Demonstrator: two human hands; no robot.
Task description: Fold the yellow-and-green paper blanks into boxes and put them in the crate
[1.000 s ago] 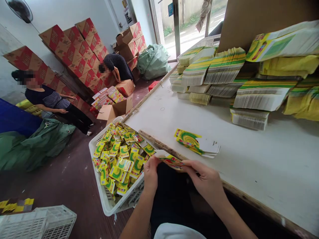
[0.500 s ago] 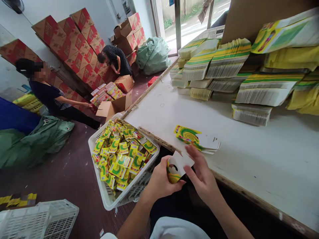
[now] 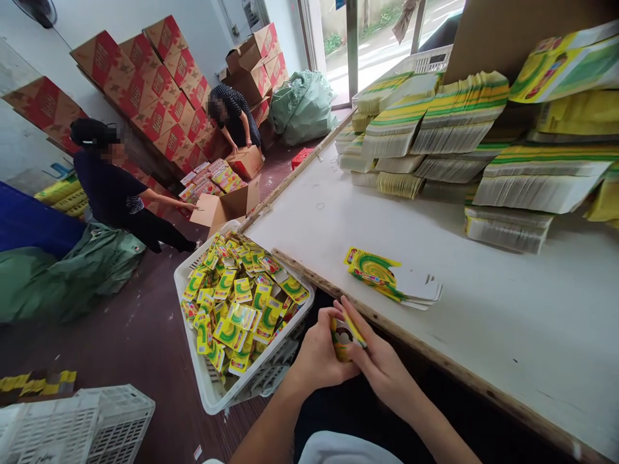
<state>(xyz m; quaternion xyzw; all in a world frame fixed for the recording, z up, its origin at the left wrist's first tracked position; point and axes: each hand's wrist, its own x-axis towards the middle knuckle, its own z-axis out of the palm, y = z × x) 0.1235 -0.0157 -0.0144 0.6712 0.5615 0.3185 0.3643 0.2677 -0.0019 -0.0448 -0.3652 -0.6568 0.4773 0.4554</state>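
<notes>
Between my two hands, just off the table's near edge, is a small yellow-green card box (image 3: pixel 341 348) with a dark cut-out opening. My left hand (image 3: pixel 316 351) wraps round its left side. The fingers of my right hand (image 3: pixel 380 361) press on its upright flap from the right. A small fanned pile of flat yellow-green cartons (image 3: pixel 374 270) lies on the white table (image 3: pixel 309 225) just beyond my hands. To the left, a white plastic basket (image 3: pixel 207 393) holds many small yellow-green packs (image 3: pixel 242 290).
Stacks of flat cartons (image 3: pixel 459 116) stand along the table's far right side. Two people, one standing (image 3: pixel 104 180) and one bending (image 3: pixel 235 116), work by an open cardboard box (image 3: pixel 227 206) and stacked red-brown boxes. White crates (image 3: pixel 116 419) sit on the floor at lower left.
My right hand has closed in on the box and its white flap is now folded up, showing its yellow side. The standing person's arm has reached the open cardboard box.
</notes>
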